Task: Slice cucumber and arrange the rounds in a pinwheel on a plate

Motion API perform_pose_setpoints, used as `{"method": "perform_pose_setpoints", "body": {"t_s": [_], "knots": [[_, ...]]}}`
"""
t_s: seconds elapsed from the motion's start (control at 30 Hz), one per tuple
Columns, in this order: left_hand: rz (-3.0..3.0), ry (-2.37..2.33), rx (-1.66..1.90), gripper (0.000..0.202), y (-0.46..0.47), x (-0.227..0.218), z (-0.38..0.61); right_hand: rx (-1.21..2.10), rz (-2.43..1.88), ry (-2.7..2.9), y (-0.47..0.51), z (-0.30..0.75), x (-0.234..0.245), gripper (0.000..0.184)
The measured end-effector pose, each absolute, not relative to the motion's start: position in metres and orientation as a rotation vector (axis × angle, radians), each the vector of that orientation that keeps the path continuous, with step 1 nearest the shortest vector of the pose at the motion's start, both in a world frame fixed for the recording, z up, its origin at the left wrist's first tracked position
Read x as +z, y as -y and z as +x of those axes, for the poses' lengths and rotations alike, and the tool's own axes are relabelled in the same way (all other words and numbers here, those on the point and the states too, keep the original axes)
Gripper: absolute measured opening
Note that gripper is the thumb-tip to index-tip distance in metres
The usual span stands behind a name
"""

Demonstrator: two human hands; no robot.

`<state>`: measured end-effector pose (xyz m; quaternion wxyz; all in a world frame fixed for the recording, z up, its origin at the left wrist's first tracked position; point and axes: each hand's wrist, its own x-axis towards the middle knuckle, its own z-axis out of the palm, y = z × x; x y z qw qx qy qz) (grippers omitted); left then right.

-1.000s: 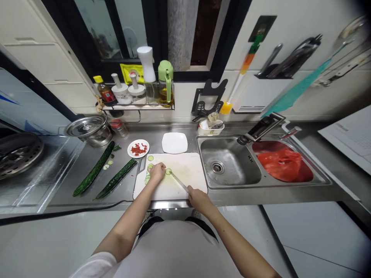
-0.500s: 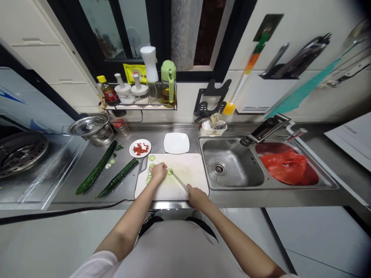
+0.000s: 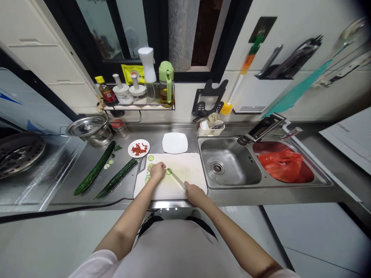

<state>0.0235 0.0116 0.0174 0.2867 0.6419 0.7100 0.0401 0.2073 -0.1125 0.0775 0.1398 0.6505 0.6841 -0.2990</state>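
Note:
A white cutting board (image 3: pixel 185 166) lies on the steel counter in front of me. My left hand (image 3: pixel 157 171) rests curled on a short piece of cucumber (image 3: pixel 168 171) whose pale cut end faces right. My right hand (image 3: pixel 194 193) grips the handle of a knife (image 3: pixel 176 178), its blade angled up-left with the tip at the cucumber's cut end. Thin cucumber slices (image 3: pixel 148 177) lie to the left of my left hand, and one slice (image 3: pixel 150 158) sits at the board's far edge.
Two long cucumbers (image 3: pixel 94 168) (image 3: pixel 116 178) lie left of the board. A small dish of chopped red chilli (image 3: pixel 138 148) and a white square plate (image 3: pixel 174 143) sit behind it. A steel pot (image 3: pixel 89 129) stands far left. The sink (image 3: pixel 232 166) is right, with a red basin (image 3: pixel 282 164).
The knife hand has shifted slightly left, nearer the cucumber. My left hand stays curled on the cucumber piece.

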Motion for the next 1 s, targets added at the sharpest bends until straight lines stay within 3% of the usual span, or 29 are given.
{"method": "perform_pose_setpoints", "body": {"t_s": [1.0], "knots": [[1.727,-1.858,0.092,0.018,-0.005,0.019,0.032,-0.856,1.899,-1.933,0.119,0.202,0.079,0.031]]}}
